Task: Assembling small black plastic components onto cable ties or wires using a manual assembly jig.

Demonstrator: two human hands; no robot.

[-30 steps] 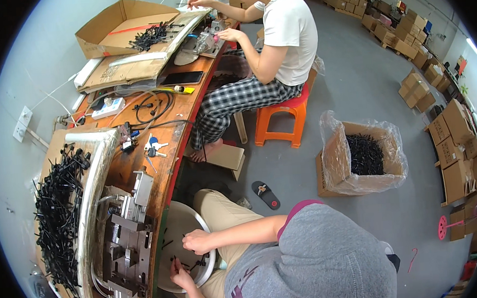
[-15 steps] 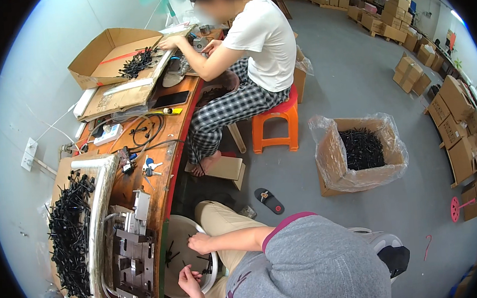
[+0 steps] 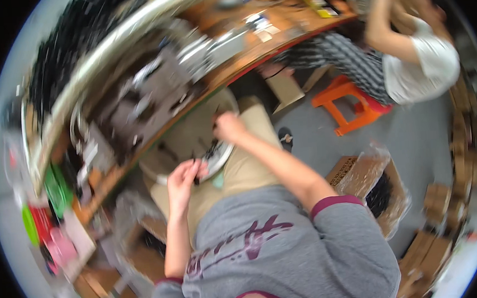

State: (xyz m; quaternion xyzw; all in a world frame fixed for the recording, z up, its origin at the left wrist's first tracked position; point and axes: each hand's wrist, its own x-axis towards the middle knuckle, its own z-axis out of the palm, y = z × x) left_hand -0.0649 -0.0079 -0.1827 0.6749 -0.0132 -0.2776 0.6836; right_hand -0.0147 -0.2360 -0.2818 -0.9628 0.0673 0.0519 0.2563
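head view: left fingers pinched by tub rim, right fingers curled, gap between, any hold unclear.

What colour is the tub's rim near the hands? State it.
White; the tub rim shows best in the head view.

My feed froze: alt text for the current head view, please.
Left hand and right hand are at a pale bucket, the left apparently pinching something dark. Beyond are a blurred wooden workbench and a seated co-worker.
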